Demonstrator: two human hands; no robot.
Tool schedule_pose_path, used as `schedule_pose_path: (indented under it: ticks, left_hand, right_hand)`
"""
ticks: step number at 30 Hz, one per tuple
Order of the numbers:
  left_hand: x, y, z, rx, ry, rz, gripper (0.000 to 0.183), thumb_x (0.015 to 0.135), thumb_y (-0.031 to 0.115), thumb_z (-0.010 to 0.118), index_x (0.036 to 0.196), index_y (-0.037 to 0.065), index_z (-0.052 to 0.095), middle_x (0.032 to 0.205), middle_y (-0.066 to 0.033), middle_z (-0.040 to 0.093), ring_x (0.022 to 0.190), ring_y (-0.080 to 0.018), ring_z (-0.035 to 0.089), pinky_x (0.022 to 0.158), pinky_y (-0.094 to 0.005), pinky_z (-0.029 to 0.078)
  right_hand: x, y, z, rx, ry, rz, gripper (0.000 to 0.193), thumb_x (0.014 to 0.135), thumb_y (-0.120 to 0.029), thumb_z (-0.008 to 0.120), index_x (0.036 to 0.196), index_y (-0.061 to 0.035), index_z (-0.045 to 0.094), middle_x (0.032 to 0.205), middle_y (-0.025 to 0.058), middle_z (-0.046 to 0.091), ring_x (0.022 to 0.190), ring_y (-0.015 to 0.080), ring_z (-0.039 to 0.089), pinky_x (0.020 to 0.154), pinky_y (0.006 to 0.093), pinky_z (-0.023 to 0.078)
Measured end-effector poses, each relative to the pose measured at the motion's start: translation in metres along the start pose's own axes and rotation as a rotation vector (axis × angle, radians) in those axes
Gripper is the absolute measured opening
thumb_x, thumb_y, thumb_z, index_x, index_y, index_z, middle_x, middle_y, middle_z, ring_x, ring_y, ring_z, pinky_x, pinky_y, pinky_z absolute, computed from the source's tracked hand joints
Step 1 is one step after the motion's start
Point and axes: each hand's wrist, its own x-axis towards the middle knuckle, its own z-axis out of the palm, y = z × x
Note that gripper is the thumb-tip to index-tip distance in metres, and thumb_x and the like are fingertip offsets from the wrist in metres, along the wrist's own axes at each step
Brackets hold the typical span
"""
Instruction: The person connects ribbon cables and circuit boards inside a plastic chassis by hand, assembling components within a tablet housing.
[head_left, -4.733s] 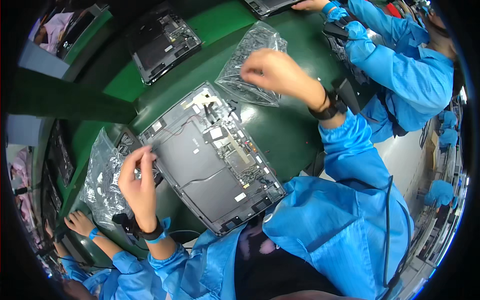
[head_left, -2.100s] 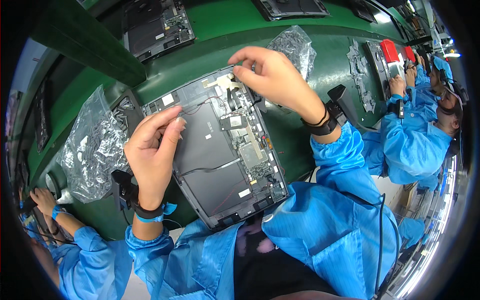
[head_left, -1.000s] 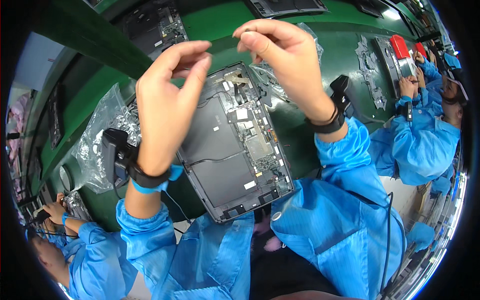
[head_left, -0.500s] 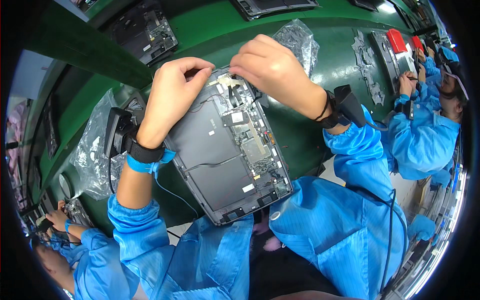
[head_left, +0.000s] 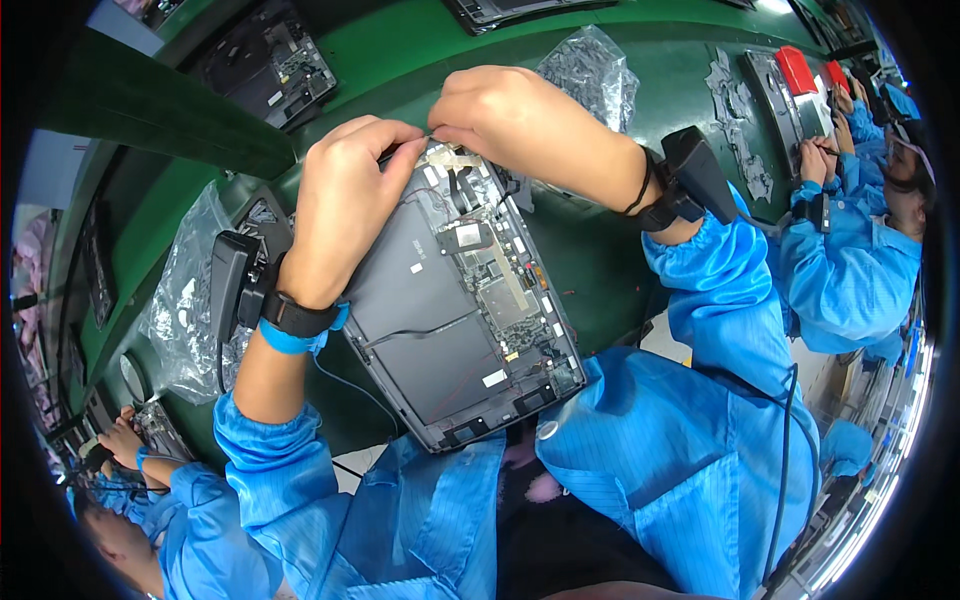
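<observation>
A dark grey laptop base (head_left: 420,300) lies slantwise before me, its inside bared, its near end reaching my lap. A circuit board (head_left: 505,300) runs along its right side, and a black cable (head_left: 425,330) crosses the battery area. At the far end, my left hand (head_left: 345,195) pinches thumb and forefinger at the edge. Right beside it, my right hand (head_left: 520,115) has its fingers closed at the same far corner, the fingertips of both nearly meeting. Whatever is between them is too small or hidden to name. Pale tape (head_left: 455,157) sits just below the right fingers.
Clear plastic bags of small dark parts lie left (head_left: 195,310) and beyond my right hand (head_left: 590,75). Another opened laptop base (head_left: 270,65) is at the far left, past a green post (head_left: 160,105). Co-workers sit right (head_left: 850,240) and lower left (head_left: 200,520).
My right hand has moved left along the far edge, up to my left fingertips. The left hand has stayed nearly in place, and the laptop base has barely shifted.
</observation>
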Motion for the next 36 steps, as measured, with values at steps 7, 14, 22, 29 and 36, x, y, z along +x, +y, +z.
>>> schedule_pose_path:
  ticks: [7,14,22,29,36]
  left_hand:
    - [-0.003,0.002,0.003,0.174,0.058,0.175,0.008,0.08,0.006,0.069,0.086,0.0,0.069,0.078,-0.0128,0.066,0.075,-0.0315,0.064,0.069,-0.0389,0.051]
    - [-0.002,0.001,0.002,0.201,0.005,0.141,0.013,0.081,0.006,0.069,0.092,0.0,0.07,0.083,-0.0152,0.068,0.076,-0.0315,0.066,0.07,-0.0365,0.052]
    - [-0.006,0.005,0.002,0.095,0.068,0.097,0.015,0.081,0.007,0.068,0.095,-0.001,0.068,0.084,-0.0166,0.067,0.075,-0.0342,0.064,0.066,-0.04,0.051]
    - [-0.026,0.031,-0.007,0.159,0.114,0.134,0.015,0.08,0.002,0.068,0.095,0.0,0.069,0.093,-0.0138,0.068,0.089,-0.0315,0.064,0.082,-0.037,0.05]
    - [-0.059,0.054,-0.007,0.187,0.019,0.225,0.027,0.069,0.007,0.077,0.095,0.004,0.069,0.089,-0.0064,0.06,0.085,-0.0269,0.056,0.073,-0.0375,0.047]
  right_hand:
    - [0.001,0.006,-0.003,-0.137,-0.041,-0.189,0.011,0.072,-0.009,0.067,0.077,-0.0032,0.059,0.075,0.0078,0.054,0.078,0.0251,0.06,0.069,0.0358,0.052]
    - [0.002,0.002,-0.006,-0.129,-0.076,-0.119,0.011,0.075,-0.009,0.067,0.079,-0.0027,0.059,0.078,0.0102,0.057,0.077,0.0276,0.061,0.068,0.038,0.052]
    - [-0.016,-0.028,-0.021,-0.119,0.011,0.37,0.028,0.079,-0.021,0.061,0.061,0.0008,0.06,0.058,0.0222,0.059,0.06,0.0399,0.063,0.059,0.0466,0.054]
    - [-0.011,-0.03,-0.01,-0.182,-0.085,0.398,0.022,0.073,-0.019,0.061,0.062,0.0002,0.064,0.061,0.0218,0.062,0.062,0.0387,0.065,0.062,0.0457,0.055]
    - [-0.018,-0.02,-0.018,0.096,-0.131,0.452,0.022,0.078,-0.019,0.059,0.066,0.0003,0.06,0.06,0.0184,0.058,0.057,0.0369,0.057,0.054,0.0421,0.047]
